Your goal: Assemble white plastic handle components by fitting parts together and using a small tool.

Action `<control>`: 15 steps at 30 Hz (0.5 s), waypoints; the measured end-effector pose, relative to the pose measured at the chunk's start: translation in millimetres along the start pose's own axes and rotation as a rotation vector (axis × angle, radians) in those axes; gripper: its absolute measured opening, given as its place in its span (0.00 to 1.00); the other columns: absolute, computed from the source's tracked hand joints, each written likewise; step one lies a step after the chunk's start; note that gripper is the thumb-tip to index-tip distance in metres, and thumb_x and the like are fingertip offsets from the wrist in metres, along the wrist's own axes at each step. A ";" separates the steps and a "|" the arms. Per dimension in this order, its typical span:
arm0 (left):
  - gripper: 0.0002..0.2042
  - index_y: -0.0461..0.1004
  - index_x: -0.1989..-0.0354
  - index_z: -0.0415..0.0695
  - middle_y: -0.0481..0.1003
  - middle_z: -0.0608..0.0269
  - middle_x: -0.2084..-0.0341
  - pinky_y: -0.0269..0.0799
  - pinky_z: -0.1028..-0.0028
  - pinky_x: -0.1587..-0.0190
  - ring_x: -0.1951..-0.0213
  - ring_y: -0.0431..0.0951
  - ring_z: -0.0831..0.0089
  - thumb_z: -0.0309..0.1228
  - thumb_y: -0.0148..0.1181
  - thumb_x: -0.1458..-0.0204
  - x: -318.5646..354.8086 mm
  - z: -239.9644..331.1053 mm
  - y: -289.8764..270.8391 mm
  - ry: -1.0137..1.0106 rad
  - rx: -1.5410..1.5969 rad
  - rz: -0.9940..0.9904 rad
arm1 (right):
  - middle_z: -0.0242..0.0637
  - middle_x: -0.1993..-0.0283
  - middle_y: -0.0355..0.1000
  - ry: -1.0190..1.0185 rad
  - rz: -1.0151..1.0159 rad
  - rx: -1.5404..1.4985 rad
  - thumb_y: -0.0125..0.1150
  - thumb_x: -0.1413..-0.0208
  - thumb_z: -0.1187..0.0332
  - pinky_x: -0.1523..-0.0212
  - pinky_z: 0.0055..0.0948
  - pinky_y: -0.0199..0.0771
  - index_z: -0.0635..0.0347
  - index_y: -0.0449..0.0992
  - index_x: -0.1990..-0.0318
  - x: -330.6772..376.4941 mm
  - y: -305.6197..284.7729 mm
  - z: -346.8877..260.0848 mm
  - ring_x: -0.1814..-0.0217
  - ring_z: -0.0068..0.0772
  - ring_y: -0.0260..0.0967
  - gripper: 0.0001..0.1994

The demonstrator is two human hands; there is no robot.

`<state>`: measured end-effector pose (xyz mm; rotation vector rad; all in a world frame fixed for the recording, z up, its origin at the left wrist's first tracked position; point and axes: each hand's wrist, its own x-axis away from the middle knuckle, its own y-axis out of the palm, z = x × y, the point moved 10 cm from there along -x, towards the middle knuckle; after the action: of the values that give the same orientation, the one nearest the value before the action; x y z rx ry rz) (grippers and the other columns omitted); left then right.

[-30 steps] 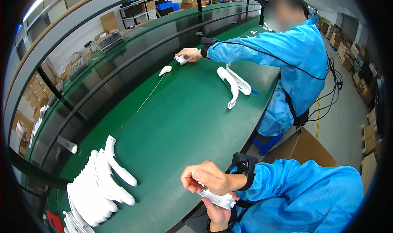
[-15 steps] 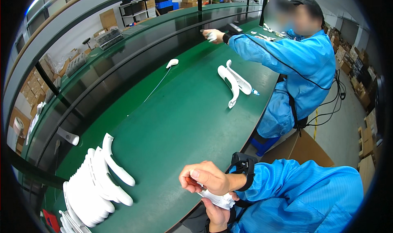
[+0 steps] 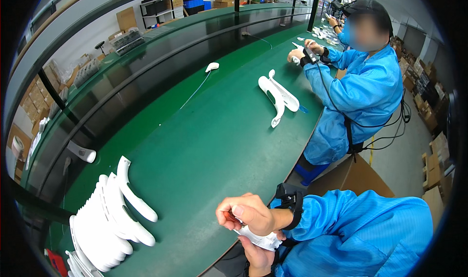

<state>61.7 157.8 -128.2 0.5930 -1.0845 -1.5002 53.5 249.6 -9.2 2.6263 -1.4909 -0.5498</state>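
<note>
Near the table's front edge my two hands work close together. My left hand [image 3: 257,256], below, has its fingers around a white plastic part [image 3: 263,240], its shape partly hidden. Just above it, my right hand [image 3: 251,213] is curled with the thumb on top. A reddish-brown object [image 3: 231,219], mostly covered by these fingers, shows in its grip; its kind cannot be made out. A black device is strapped on my right wrist. To the left lies a row of curved white plastic shells [image 3: 97,223], packed side by side.
Two long white shells [image 3: 277,99] lie farther along the green table [image 3: 204,155]. A white part with a thin cord [image 3: 212,67] rests on the green belt. A grey-white piece [image 3: 82,152] is at left. A co-worker in blue [image 3: 358,87] sits right, beside a cardboard box [image 3: 351,177].
The co-worker's outstretched arm has drawn back, and both their hands now hold a white piece. The corded part has shifted slightly along the belt. My hands have hardly moved.
</note>
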 end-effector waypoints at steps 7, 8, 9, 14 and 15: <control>0.36 0.57 0.44 0.42 0.72 0.51 0.68 0.72 0.60 0.66 0.69 0.75 0.57 0.64 0.29 0.43 0.8 -4.0 -6.7 -0.017 0.081 0.031 | 0.34 0.77 0.67 -0.036 -0.007 0.097 0.37 0.36 0.61 0.79 0.20 0.61 0.69 0.71 0.64 -3.7 6.8 3.3 0.80 0.18 0.59 0.19; 0.36 0.57 0.44 0.42 0.72 0.51 0.68 0.72 0.60 0.66 0.69 0.75 0.57 0.64 0.29 0.43 1.0 -4.2 -7.6 -0.017 0.082 0.032 | 0.34 0.77 0.67 -0.076 -0.032 0.128 0.37 0.36 0.61 0.79 0.20 0.61 0.69 0.71 0.63 -5.3 10.5 0.1 0.80 0.18 0.59 0.19; 0.35 0.56 0.44 0.42 0.72 0.51 0.67 0.72 0.59 0.65 0.68 0.76 0.56 0.64 0.29 0.43 1.1 -4.5 -7.0 -0.018 0.082 0.020 | 0.33 0.77 0.67 -0.115 -0.056 0.161 0.37 0.36 0.62 0.79 0.20 0.60 0.69 0.71 0.63 -5.9 14.1 -3.5 0.80 0.18 0.58 0.18; 0.35 0.56 0.43 0.43 0.72 0.52 0.65 0.72 0.59 0.65 0.68 0.76 0.56 0.63 0.30 0.43 -0.6 -8.0 -4.5 -0.040 0.123 -0.002 | 0.33 0.77 0.66 -0.042 -0.014 0.126 0.38 0.36 0.61 0.79 0.20 0.59 0.69 0.70 0.62 -4.9 8.9 -1.3 0.79 0.17 0.58 0.18; 0.35 0.55 0.42 0.43 0.71 0.52 0.63 0.72 0.59 0.64 0.67 0.76 0.56 0.63 0.31 0.43 -0.1 -5.6 -1.8 -0.020 0.090 -0.036 | 0.32 0.77 0.66 -0.010 -0.007 0.109 0.39 0.36 0.61 0.79 0.19 0.59 0.69 0.70 0.62 -4.7 8.2 -0.6 0.79 0.16 0.57 0.18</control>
<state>65.5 156.1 -132.3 0.6644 -1.1668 -1.4967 44.8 249.2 -5.5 2.7147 -1.5578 -0.4958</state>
